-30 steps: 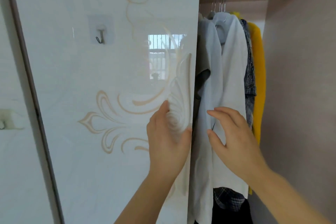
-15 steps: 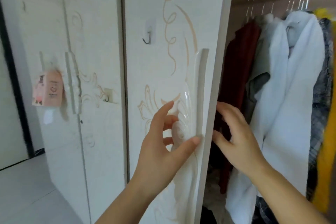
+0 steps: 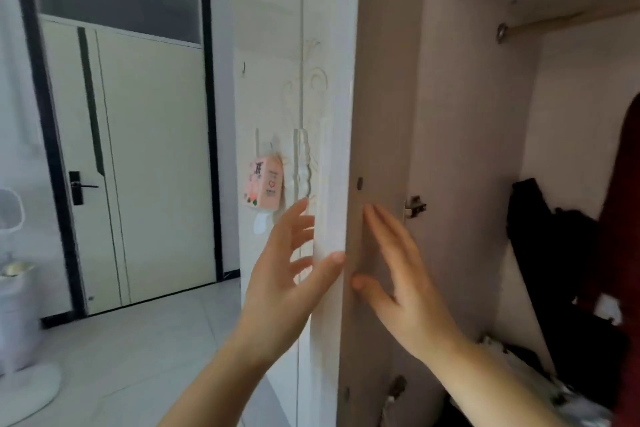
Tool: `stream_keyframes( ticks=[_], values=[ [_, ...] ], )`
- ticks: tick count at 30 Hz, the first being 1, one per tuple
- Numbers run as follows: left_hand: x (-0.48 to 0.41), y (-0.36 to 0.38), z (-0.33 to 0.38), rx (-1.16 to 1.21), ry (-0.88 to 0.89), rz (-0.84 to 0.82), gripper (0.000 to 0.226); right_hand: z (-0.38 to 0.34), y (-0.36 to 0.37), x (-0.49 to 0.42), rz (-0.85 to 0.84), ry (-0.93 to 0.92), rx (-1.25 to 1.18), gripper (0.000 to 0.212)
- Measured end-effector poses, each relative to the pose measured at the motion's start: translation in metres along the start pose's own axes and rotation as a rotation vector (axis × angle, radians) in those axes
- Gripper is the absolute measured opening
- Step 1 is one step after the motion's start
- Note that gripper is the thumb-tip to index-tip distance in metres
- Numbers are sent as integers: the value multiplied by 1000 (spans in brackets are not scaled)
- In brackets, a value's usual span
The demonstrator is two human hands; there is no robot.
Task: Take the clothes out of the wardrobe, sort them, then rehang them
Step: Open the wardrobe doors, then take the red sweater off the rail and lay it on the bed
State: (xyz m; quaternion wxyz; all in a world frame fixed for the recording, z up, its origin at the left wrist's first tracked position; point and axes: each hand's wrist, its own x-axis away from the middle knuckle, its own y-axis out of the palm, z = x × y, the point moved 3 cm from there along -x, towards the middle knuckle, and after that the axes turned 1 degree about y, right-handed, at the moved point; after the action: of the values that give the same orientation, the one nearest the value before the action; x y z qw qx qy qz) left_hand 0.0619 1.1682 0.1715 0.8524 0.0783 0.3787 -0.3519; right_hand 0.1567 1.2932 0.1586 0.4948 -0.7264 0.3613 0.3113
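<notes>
Room door point(image 3: 138, 166) far left. Pink box point(image 3: 265, 185) hangs on the wardrobe front. Left hand point(image 3: 287, 284) wide, fingers spread, thumb on the wardrobe door point(image 3: 381, 80) edge. Right hand point(image 3: 405, 281) wide, fingers straight against the door's inner face. Clothes inside, right: black garment point(image 3: 540, 236) slumped low, red garment point(image 3: 623, 218) at frame edge.

The wardrobe door point(image 3: 332, 114) is white outside with faint cream scrollwork, and pinkish taupe inside. Within are a dark red garment point(image 3: 623, 201) and a black garment point(image 3: 547, 236). The room door point(image 3: 156, 166) is cream (black frame, black stripe), and the small packet point(image 3: 265, 186) is pink.
</notes>
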Motion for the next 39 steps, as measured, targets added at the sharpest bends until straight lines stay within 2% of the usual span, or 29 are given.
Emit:
stream_keyframes(
  ticks=[2, 4, 8, 10, 12, 16, 18, 21, 24, 27, 33, 39],
  values=[
    [-6, -27, 4, -207, 112, 141, 70, -6, 23, -9, -9, 18, 6, 66],
    [-14, -47, 16, -474, 308, 219, 66, -14, 46, -19, -29, 41, 51, 64],
    [-43, -56, 35, -877, 684, 287, 51, -21, 88, -44, 48, -15, 123, 65],
    [-65, -53, 36, -1017, 801, 260, 45, -13, 108, -53, 37, -4, 149, 69],
    [-89, -52, 26, -1194, 823, 212, 48, -6, 126, -56, 33, -11, 212, 75],
    [-126, -67, -11, -1516, 681, 90, 62, 6, 156, -58, 57, -63, 360, 82],
    [-136, -80, -28, -1607, 659, 64, 59, 10, 168, -62, 84, -72, 400, 80],
    [-142, -89, -43, -1624, 674, 27, 57, 15, 180, -64, 118, -63, 440, 78],
    [-144, -89, -51, -1624, 739, 53, 56, 19, 187, -61, 126, -61, 487, 68],
    [-145, -89, -54, -1637, 767, 76, 57, 22, 187, -60, 126, -67, 490, 66],
    [-141, -70, -46, -1603, 749, 125, 51, 33, 154, -55, 81, -207, 519, 54],
    [-144, -4, -38, -1346, 749, 113, 51, 73, 67, -39, 52, -17, 730, 44]
  ],
)
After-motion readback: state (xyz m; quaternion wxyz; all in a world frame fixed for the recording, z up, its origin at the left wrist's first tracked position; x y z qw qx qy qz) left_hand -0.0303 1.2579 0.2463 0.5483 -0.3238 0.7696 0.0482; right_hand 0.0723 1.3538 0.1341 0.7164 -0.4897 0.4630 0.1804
